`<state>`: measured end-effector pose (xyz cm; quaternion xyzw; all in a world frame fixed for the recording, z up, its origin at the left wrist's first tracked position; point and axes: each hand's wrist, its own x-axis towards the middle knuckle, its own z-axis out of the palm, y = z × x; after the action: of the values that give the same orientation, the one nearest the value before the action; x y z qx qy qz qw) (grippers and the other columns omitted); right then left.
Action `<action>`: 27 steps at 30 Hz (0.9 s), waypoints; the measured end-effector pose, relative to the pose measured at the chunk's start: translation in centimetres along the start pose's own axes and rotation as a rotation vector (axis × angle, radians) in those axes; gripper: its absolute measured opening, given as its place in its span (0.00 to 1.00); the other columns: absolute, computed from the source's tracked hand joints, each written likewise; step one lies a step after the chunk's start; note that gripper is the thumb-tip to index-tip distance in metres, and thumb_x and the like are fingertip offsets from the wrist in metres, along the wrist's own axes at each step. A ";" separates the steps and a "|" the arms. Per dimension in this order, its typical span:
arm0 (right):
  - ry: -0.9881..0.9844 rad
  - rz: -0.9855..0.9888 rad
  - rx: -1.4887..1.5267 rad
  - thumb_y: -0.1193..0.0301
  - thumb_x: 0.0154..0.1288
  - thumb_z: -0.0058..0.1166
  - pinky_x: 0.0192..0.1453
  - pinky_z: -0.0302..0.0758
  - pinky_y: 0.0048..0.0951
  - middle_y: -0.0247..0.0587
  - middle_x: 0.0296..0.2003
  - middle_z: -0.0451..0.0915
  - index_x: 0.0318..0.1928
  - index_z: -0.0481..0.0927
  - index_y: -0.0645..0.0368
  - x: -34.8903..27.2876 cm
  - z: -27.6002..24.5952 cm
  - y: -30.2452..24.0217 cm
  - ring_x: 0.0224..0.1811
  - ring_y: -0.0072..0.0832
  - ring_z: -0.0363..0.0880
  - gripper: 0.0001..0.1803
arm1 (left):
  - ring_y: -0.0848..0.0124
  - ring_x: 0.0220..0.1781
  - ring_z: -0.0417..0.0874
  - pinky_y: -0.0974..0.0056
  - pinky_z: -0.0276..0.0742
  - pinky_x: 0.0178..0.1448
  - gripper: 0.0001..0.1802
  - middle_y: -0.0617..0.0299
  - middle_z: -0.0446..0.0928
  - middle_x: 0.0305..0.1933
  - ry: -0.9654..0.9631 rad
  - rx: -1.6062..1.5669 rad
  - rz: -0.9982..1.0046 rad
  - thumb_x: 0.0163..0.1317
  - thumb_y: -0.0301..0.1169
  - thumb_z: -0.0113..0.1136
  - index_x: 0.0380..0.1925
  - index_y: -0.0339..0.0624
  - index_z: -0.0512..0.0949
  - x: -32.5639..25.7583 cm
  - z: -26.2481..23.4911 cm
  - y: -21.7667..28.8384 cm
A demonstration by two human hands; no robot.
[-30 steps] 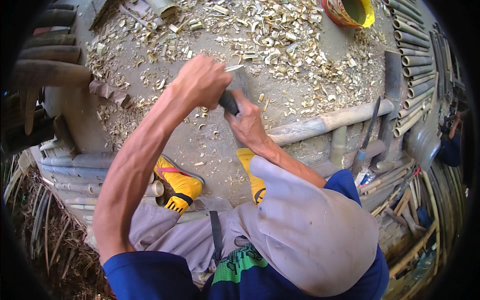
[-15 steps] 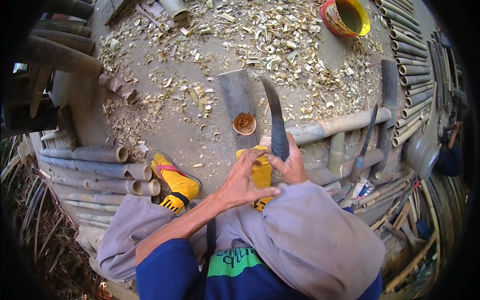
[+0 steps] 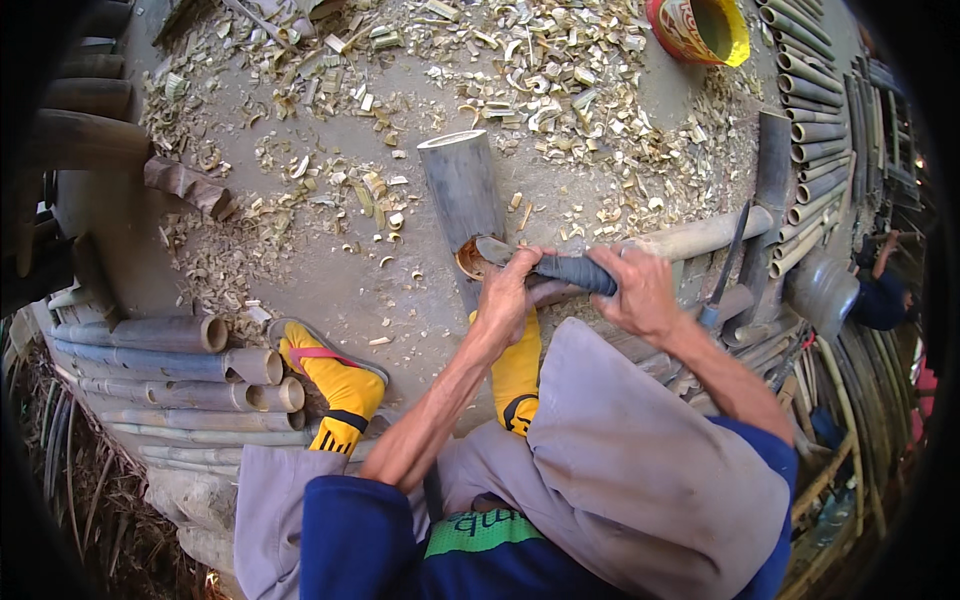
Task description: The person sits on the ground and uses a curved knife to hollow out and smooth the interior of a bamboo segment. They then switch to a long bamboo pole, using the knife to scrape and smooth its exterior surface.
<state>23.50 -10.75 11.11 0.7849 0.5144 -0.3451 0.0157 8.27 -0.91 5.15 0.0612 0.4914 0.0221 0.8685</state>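
Note:
A dark-grey bamboo section (image 3: 461, 190) lies on the ground ahead of my feet, with a round reddish-brown hole (image 3: 466, 265) cut in its near part. A knife (image 3: 572, 271) with a black wrapped handle lies almost crosswise, the end of its blade at that hole. My right hand (image 3: 642, 292) is closed around the rear of the handle. Close to the hole, my left hand (image 3: 508, 292) is closed on the knife where blade meets handle. Its fingers cover part of the blade.
Bamboo chips (image 3: 540, 80) litter the ground. A red-and-yellow bucket (image 3: 690, 30) stands far right, beside stacked bamboo poles (image 3: 815, 130). Another long blade (image 3: 735, 255) leans near a pale bamboo rail (image 3: 700, 235). More bamboo tubes (image 3: 170, 365) lie left. A person (image 3: 885, 290) is at far right.
The knife has swung from upright to nearly level, its blade now at the hole. My left hand, apart before, has closed on it. My right hand has moved right with the handle.

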 end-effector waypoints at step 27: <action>-0.087 -0.149 -0.236 0.71 0.44 0.57 0.32 0.73 0.39 0.44 0.21 0.77 0.32 0.77 0.60 4.2 -6.6 -5.4 0.27 0.41 0.79 0.11 | 0.56 0.51 0.80 0.55 0.79 0.57 0.19 0.44 0.75 0.47 -0.204 -0.330 -0.087 0.66 0.34 0.48 0.47 0.27 0.70 -0.3 -2.4 1.8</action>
<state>23.51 -2.34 15.65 0.7216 0.6069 -0.3162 0.1045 6.07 1.06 4.42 -0.1012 0.3929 0.0585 0.9121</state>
